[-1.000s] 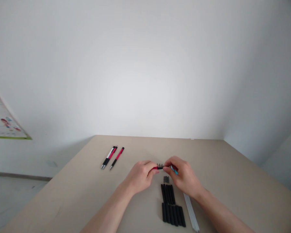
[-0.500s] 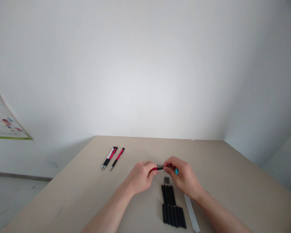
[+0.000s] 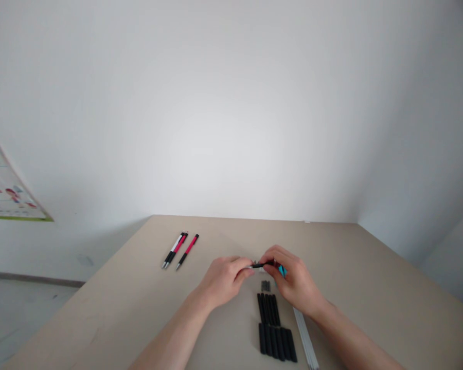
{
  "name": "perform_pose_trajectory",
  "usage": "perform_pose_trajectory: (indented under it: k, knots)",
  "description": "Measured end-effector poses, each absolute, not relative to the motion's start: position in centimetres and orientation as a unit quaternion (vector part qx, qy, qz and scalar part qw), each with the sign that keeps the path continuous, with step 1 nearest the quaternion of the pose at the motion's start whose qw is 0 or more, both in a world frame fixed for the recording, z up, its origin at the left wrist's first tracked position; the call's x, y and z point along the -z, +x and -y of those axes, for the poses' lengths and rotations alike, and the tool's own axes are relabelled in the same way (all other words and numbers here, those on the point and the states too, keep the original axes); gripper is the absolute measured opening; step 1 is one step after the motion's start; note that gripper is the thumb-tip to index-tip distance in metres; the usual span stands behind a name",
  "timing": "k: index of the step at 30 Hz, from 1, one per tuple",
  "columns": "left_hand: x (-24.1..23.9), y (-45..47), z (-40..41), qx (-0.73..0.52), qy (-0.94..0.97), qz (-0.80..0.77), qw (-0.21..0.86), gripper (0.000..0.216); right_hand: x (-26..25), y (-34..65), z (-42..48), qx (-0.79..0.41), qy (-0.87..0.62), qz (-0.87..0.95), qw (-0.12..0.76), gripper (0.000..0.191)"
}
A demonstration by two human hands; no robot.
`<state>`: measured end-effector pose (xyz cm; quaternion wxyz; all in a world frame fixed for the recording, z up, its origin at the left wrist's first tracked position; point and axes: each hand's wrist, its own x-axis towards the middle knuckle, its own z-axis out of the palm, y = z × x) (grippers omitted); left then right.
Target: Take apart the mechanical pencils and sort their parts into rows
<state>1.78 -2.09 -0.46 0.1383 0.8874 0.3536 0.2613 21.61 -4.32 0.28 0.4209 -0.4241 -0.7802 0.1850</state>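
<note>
My left hand (image 3: 226, 280) and my right hand (image 3: 293, 275) meet above the middle of the table, fingertips pinched around opposite ends of a pen (image 3: 257, 265). A black section of it shows between them, with a pale or silvery bit at my left fingertips. My right fingers cover the far end. Just below lie several small dark springs or tips (image 3: 265, 285), too small to name surely. Nearer me are a row of thin black tubes (image 3: 268, 309) and a row of thicker black grips (image 3: 277, 343). Something bright blue (image 3: 282, 271) shows behind my right fingers.
Thin white rods (image 3: 306, 339) lie beside the black pieces, partly under my right forearm. At the left of the beige table (image 3: 119, 308) lie a red pen (image 3: 187, 252) and a close pair of pens (image 3: 175, 250), one white, one red. A wall stands behind the table.
Red showed beside my left fingertips before; now a pale or silvery bit shows there, and the black section between my hands looks longer. Both hands have stayed in nearly the same place.
</note>
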Motion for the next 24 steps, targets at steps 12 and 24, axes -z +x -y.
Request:
perform_pose_trajectory:
  k: [12, 24]
  knots:
    - [0.66, 1.43, 1.97, -0.236, 0.895, -0.367, 0.087, 0.019, -0.03, 21.90, 4.19, -0.144, -0.447, 0.789, 0.396, 0.022]
    - [0.41, 2.00, 2.44, -0.330, 0.869, -0.345, 0.129, 0.023, -0.20, 21.19, 4.38, -0.221, -0.480, 0.749, 0.399, 0.023]
